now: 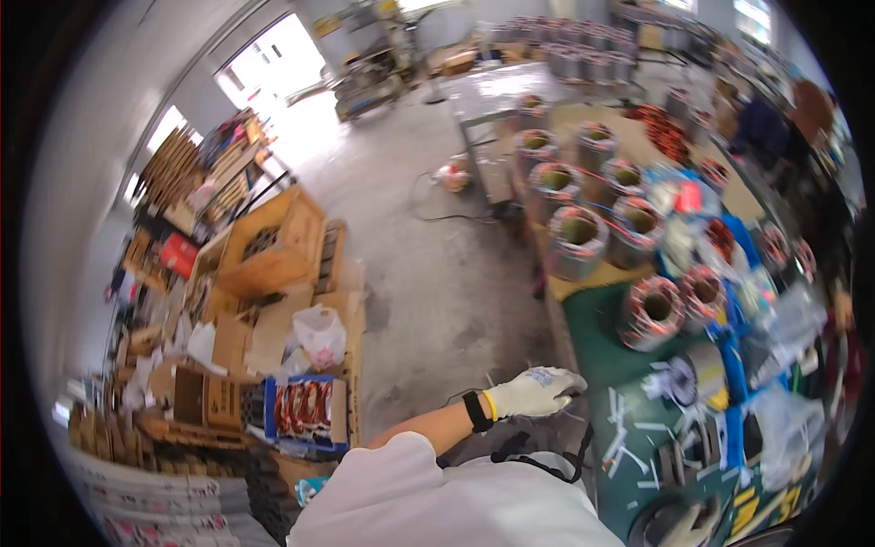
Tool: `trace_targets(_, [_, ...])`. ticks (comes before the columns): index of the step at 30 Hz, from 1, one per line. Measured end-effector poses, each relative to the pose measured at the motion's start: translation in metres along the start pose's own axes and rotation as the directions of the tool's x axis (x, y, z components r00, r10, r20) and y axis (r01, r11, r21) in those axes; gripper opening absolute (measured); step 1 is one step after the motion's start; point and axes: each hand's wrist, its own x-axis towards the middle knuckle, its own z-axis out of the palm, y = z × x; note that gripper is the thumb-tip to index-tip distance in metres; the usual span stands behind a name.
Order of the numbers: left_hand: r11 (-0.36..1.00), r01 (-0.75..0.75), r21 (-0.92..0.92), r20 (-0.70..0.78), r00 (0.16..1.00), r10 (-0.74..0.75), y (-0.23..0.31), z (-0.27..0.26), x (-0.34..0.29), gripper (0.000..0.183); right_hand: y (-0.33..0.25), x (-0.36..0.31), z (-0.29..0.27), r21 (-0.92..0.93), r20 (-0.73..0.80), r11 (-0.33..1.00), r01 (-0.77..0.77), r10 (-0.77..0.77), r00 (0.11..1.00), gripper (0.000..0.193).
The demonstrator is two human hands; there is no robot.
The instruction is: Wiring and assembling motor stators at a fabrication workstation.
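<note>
My left hand (536, 393), in a white work glove with a yellow cuff, hangs beside the left edge of the green-topped table (597, 324). Its fingers are curled together; thin pale strips show around it, but whatever is inside the fingers is hidden. At the bottom edge my right hand (693, 529), in a pale glove, is blurred and partly cut off. It lies over a dark round thing (652, 521) whose kind I cannot make out. White slips (622, 428) are scattered on the table between the hands. A stator (697, 376) lies on its side beyond them.
Several wound stators (578, 242) stand upright on the table's far part. Plastic bags (786, 428) and blue trays (729, 365) line its right side. Across the concrete floor (410, 301) on the left are a wooden crate (278, 242) and a blue box of copper coils (305, 410).
</note>
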Motion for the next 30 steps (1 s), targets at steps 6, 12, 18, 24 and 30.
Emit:
trace_targets(6, [0.885,-0.315,0.343,-0.578,0.672,0.463,0.011,-0.180,-0.149,0.028,-0.148,-0.067,0.165,0.158,0.659,0.938,0.309,-0.333,0.675,0.026])
trace_targets(12, [0.763,0.261,0.591,-0.805,0.255,0.536,0.072,-0.250,-0.289,0.034,-0.247,-0.109,0.263,0.336,0.797,0.776,0.534,-0.537,0.278,0.027])
trace_targets(18, [0.795,0.365,0.485,-0.871,0.125,0.474,0.052,-0.262,-0.326,0.017,-0.307,-0.159,0.338,0.581,0.684,0.417,0.699,-0.715,-0.141,0.023])
trace_targets(24, [0.806,0.458,0.375,-0.737,0.674,-0.041,0.004,-0.283,-0.315,0.018,-0.323,-0.153,0.396,0.635,0.728,0.374,0.676,-0.583,-0.361,0.021])
trace_targets(30, [0.770,0.553,-0.319,-0.714,0.394,-0.578,-0.124,-0.207,-0.345,0.033,-0.345,-0.128,0.485,0.649,0.719,0.268,0.712,-0.524,-0.457,0.019])
